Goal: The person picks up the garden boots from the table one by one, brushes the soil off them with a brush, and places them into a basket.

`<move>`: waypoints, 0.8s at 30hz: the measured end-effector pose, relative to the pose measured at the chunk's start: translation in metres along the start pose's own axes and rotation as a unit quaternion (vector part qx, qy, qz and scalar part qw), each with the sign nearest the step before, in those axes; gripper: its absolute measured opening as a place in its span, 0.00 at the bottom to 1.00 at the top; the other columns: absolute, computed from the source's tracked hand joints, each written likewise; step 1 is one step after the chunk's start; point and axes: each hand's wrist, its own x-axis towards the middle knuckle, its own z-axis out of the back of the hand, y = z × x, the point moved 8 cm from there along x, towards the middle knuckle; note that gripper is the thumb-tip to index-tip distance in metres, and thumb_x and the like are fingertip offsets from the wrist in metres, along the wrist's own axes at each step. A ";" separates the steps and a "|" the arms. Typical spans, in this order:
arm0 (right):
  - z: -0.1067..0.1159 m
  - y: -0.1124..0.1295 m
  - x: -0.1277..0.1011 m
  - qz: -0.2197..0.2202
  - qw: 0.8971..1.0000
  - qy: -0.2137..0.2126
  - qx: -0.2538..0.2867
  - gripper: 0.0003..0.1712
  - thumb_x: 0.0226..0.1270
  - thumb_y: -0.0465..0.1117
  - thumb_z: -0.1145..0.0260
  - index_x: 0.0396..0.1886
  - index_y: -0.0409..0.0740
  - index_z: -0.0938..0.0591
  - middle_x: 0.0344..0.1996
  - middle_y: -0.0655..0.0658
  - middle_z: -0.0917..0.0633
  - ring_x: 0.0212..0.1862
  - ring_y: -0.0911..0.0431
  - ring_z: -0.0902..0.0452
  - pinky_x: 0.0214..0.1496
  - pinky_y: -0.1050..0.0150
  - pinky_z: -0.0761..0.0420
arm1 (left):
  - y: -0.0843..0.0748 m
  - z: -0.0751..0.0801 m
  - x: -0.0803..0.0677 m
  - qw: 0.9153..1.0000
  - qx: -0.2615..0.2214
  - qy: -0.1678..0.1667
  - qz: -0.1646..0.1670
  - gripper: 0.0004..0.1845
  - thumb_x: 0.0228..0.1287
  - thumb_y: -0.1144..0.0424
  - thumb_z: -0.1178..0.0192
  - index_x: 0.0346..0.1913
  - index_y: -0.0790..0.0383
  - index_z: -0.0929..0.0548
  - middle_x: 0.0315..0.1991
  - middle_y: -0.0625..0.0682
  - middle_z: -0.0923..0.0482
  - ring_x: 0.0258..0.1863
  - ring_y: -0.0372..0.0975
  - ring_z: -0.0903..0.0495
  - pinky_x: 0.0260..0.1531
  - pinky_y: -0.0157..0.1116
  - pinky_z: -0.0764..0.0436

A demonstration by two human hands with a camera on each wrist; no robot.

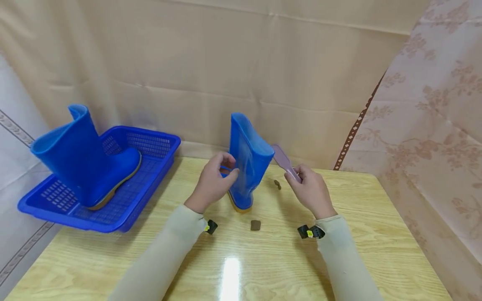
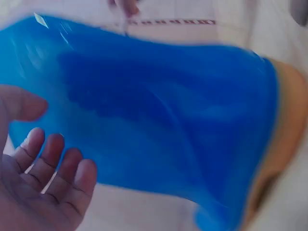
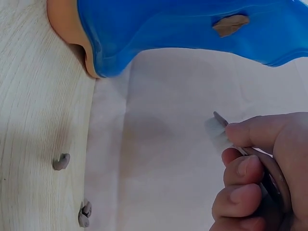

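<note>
A blue rubber boot [image 1: 249, 161] stands upright at the middle of the wooden table [image 1: 376, 234]. My left hand [image 1: 226, 167] is at the boot's left side with the thumb against the shaft. In the left wrist view this hand [image 2: 48, 159] lies open with relaxed fingers beside the blurred boot [image 2: 159, 110]. My right hand [image 1: 298, 174] grips a mauve brush [image 1: 283, 159] just right of the boot top. Up close, the right hand [image 3: 240, 154] pinches the brush [image 3: 217, 132], whose pale bristles point at the boot [image 3: 192, 24]. A brown mud patch [image 3: 231, 24] sticks to the boot's side.
A second blue boot [image 1: 86, 154] stands in a blue plastic basket [image 1: 154, 144] at the table's left. Brown mud lumps [image 1: 255, 225] [image 1: 277, 184] lie on the table near the boot; two lumps [image 3: 61, 161] [image 3: 84, 214] also show close up. Cloth curtains hang behind and to the right.
</note>
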 end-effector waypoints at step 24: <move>0.009 -0.002 0.001 -0.004 1.000 -0.011 -0.001 0.16 0.78 0.50 0.36 0.42 0.40 0.18 0.22 0.46 0.20 0.19 0.56 0.32 0.18 0.63 0.33 | -0.061 -0.028 -0.014 0.982 0.111 0.021 -0.150 0.03 0.69 0.70 0.34 0.42 0.64 0.18 0.41 0.52 0.14 0.41 0.41 0.13 0.45 0.38 0.12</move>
